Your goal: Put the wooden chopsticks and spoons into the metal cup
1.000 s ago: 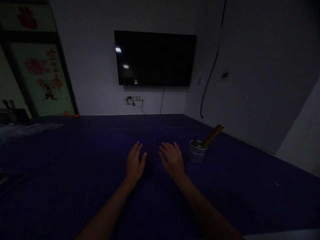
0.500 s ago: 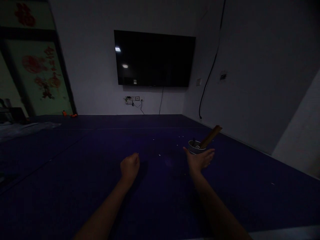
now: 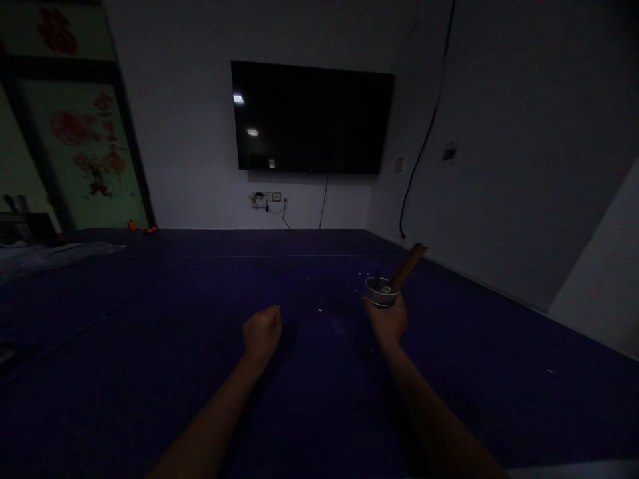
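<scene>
A round grey cup with a pale rim stands in my right hand, whose thumb and fingers wrap round its near side. Out of the cup a flat brown wooden piece leans to the upper right. Beside it in the cup are a dark upright thing and a small pale item, too dim to name. To the left, my left hand is closed in a fist over the dark blue mat. The inside of that fist is hidden.
Small white scraps lie scattered over the mat. A clear plastic sheet and orange items are at the far left. A television hangs on the far wall, and a black cable runs down the right wall.
My right hand has gone from spread fingers beside the cup to closed round it. The cup and its wooden piece have shifted slightly left. My left fist is much the same.
</scene>
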`<action>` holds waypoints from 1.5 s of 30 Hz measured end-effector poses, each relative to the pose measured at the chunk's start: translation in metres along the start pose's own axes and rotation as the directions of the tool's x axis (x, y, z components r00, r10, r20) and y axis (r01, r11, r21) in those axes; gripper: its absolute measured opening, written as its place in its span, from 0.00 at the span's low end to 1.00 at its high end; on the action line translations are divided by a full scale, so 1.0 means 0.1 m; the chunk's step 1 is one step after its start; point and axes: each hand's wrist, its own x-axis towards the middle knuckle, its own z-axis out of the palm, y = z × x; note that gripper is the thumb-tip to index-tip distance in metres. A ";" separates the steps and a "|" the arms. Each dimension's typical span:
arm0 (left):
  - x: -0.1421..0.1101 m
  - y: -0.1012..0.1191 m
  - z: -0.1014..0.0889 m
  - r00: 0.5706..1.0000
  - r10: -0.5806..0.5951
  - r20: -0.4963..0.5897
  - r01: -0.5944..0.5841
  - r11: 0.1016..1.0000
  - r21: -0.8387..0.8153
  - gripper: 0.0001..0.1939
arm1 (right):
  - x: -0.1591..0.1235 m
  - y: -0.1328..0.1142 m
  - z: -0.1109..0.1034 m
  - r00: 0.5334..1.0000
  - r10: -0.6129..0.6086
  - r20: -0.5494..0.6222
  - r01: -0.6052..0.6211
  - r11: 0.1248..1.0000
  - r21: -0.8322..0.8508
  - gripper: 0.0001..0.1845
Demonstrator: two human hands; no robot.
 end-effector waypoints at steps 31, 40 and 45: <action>-0.01 0.16 0.14 0.998 0.034 0.058 0.026 0.591 -0.806 0.38 | -0.96 -0.81 0.23 0.633 -0.515 0.578 -0.047 0.720 0.692 0.30; -0.02 0.11 0.15 0.997 0.025 0.077 0.048 0.576 -0.816 0.44 | -0.94 -0.81 0.19 0.597 -0.568 0.567 0.000 0.706 0.708 0.30; 0.18 -0.03 -0.02 0.986 0.103 0.134 0.076 0.439 -0.895 0.44 | -0.94 -0.82 0.17 0.553 -0.602 0.576 -0.038 0.672 0.739 0.38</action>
